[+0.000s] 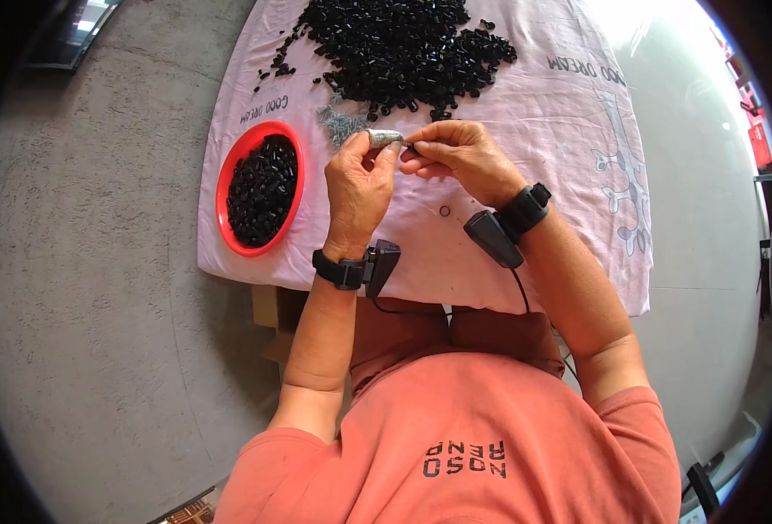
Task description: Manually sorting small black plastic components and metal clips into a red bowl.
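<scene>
My left hand (357, 185) is closed in a pinch over the table, with a silvery-grey wrap or cover (385, 138) along its index finger. What its thumb and finger grip is too small to make out. From the right, my right hand (465, 157) meets it fingertip to fingertip, pinching a small black piece (409, 147). Beyond the hands lies a large heap of small, shiny black pieces (395, 52). Grey-blue shavings or thread-like scraps (342, 124) are scattered just past my left fingers.
A red oval bowl (222, 205) full of similar black pieces stands on the left. Pink printed cloth (561, 175) covers the table. One small dark ring (444, 210) lies near my right wrist. Both wrists wear strapped black devices (493, 238) joined by a cable.
</scene>
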Tool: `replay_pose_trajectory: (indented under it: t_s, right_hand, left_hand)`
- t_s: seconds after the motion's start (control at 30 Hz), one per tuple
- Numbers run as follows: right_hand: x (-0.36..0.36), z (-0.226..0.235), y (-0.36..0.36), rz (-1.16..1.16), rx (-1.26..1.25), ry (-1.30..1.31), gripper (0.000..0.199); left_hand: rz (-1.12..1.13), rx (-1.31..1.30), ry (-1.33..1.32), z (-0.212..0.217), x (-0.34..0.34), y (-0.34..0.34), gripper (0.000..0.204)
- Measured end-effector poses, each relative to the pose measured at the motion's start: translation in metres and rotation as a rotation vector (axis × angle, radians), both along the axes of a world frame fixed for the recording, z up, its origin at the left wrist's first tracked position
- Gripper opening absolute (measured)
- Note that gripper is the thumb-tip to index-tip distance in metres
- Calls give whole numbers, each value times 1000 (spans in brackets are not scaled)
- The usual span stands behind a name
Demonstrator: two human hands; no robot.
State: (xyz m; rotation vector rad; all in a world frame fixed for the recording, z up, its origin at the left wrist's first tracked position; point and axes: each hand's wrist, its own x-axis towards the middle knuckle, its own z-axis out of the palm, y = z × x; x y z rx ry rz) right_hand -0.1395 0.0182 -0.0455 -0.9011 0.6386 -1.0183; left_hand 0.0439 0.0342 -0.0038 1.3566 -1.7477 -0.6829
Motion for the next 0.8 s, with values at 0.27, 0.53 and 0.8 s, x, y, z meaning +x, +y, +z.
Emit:
replay_pose_trajectory:
  t_s: [0.27, 0.53, 0.8]
  right_hand:
    - [-1, -2, -2, 9, 6, 15, 19]
    - [0, 5, 1, -29, -25, 72, 17]
    - [1, 2, 0, -40, -32, 92, 14]
  left_hand:
    - [3, -210, -154, 12, -8, 3, 4]
    - [-72, -327, -324, 17, -7, -2, 3]
    - [-95, -292, -338, 20, -11, -3, 3]
